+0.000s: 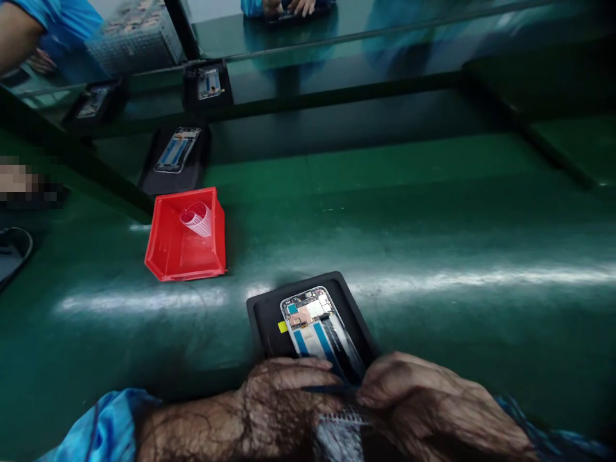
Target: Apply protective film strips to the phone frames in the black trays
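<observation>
Ahead, the green bench gleams beyond left hand and right hand, grips unclear.

No legible text, label, brand, number or sign on open phone, black tray or red bin.

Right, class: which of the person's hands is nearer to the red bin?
Left. The left hand is nearer the camera than the red bin and to its right; the right hand is even farther right, so farther from it.
</observation>
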The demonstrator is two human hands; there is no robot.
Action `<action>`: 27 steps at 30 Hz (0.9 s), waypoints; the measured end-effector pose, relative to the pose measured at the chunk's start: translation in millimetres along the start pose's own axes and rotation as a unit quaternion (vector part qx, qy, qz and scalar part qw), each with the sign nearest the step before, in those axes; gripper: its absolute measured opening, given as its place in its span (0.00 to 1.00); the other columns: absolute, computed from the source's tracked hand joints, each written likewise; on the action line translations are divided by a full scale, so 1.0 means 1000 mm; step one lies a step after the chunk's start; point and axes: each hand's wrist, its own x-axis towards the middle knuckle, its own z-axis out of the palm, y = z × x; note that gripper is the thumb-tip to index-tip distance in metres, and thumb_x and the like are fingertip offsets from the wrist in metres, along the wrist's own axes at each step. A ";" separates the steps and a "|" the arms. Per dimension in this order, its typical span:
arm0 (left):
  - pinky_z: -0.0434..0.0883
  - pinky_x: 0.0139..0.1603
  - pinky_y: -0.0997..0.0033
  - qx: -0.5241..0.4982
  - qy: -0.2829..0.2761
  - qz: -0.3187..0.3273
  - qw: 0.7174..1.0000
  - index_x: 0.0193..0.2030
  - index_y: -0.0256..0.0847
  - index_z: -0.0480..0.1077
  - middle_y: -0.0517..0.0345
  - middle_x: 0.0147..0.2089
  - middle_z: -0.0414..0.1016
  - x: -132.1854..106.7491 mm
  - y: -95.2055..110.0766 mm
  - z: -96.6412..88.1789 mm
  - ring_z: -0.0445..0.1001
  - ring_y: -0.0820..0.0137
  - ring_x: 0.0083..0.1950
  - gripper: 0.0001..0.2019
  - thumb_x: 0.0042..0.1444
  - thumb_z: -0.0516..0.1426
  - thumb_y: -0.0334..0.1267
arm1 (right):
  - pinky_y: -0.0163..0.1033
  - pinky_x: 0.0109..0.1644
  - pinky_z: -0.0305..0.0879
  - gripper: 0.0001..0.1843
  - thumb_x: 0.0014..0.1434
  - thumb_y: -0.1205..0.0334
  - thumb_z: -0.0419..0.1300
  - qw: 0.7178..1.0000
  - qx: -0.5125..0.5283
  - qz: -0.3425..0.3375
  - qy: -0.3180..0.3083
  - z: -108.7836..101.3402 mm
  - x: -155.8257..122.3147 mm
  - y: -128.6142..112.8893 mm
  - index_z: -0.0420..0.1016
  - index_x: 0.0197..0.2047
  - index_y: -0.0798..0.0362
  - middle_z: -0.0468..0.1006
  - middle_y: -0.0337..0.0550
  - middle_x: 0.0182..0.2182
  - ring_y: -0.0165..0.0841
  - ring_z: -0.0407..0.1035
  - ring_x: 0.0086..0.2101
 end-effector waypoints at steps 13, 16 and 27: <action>0.61 0.55 0.92 0.045 0.078 0.010 0.996 0.43 0.42 0.69 0.67 0.45 0.77 -0.006 -0.004 0.006 0.70 0.82 0.53 0.13 0.59 0.47 0.41 | 0.36 0.40 0.89 0.13 0.75 0.45 0.61 0.997 0.052 0.042 -0.042 -0.001 0.006 -0.005 0.86 0.55 0.26 0.92 0.37 0.31 0.44 0.86 0.26; 0.62 0.55 0.91 0.037 0.072 -0.009 0.997 0.45 0.46 0.67 0.69 0.45 0.77 -0.007 -0.006 0.007 0.70 0.80 0.53 0.12 0.59 0.48 0.41 | 0.40 0.40 0.89 0.15 0.73 0.45 0.62 0.995 0.065 0.051 -0.061 -0.003 0.006 -0.004 0.84 0.58 0.20 0.93 0.36 0.34 0.48 0.87 0.27; 0.56 0.59 0.91 0.006 0.057 -0.005 0.998 0.47 0.49 0.65 0.70 0.48 0.75 -0.008 -0.006 0.006 0.66 0.79 0.57 0.12 0.56 0.52 0.35 | 0.39 0.32 0.87 0.13 0.75 0.47 0.61 0.998 0.030 0.018 -0.059 -0.008 0.005 -0.001 0.85 0.55 0.25 0.92 0.37 0.31 0.44 0.85 0.26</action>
